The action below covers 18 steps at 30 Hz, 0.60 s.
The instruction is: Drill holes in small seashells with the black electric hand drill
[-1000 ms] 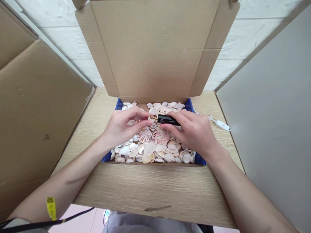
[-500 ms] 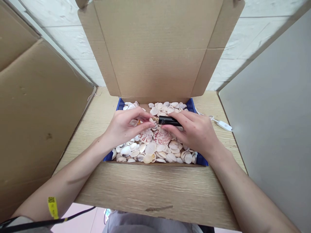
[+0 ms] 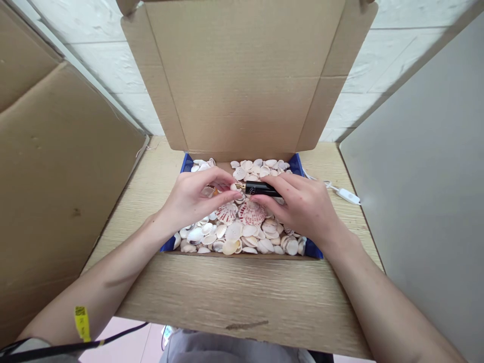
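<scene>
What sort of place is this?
Probably a home craft bench: a pale wood-grain tabletop walled by brown cardboard panels, an open cardboard box of pink-and-white seashells, and a small black pen-shaped tool in the right hand.

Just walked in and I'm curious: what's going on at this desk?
A person works over an open cardboard box full of seashells on a wooden table. The right hand holds a short black tool, its gold tip pointing left. The left hand pinches a small pale piece, likely a shell, against that tip. A white corded switch lies right of the box.
</scene>
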Tool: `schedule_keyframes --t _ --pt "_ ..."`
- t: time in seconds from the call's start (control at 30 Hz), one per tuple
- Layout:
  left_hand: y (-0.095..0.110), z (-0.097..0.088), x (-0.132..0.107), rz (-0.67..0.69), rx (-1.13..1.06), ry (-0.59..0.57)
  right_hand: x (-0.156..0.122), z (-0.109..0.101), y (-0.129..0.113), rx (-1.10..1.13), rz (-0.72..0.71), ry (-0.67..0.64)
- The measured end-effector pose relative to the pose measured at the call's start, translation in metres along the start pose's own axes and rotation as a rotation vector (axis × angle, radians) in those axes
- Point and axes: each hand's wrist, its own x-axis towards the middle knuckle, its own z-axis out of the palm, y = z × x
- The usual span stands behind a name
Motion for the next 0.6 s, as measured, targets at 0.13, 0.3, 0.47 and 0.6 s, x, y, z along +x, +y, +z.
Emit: schedule_keyframes --t 0.13,0.3,0.47,0.6 --pt "0.0002 0.0012 -0.0007 -0.033 -0.036 0.003 -0.0001 -0.0001 -0.0001 0.006 0.006 0.005" --pt "0.0000 0.0022 0.0001 -0.104 -0.089 0.042 -0.0004 0.0000 0.0002 0.001 0.036 0.014" --pt "0.0001 0.0018 0.0014 -0.157 -0.110 0.093 -0.0002 0.0004 -0.0001 -0.004 0.069 0.039" --pt "-0.0012 0.0026 0.0023 -0.213 -0.124 0.139 -0.0006 0.0012 0.0002 -0.006 0.090 0.041"
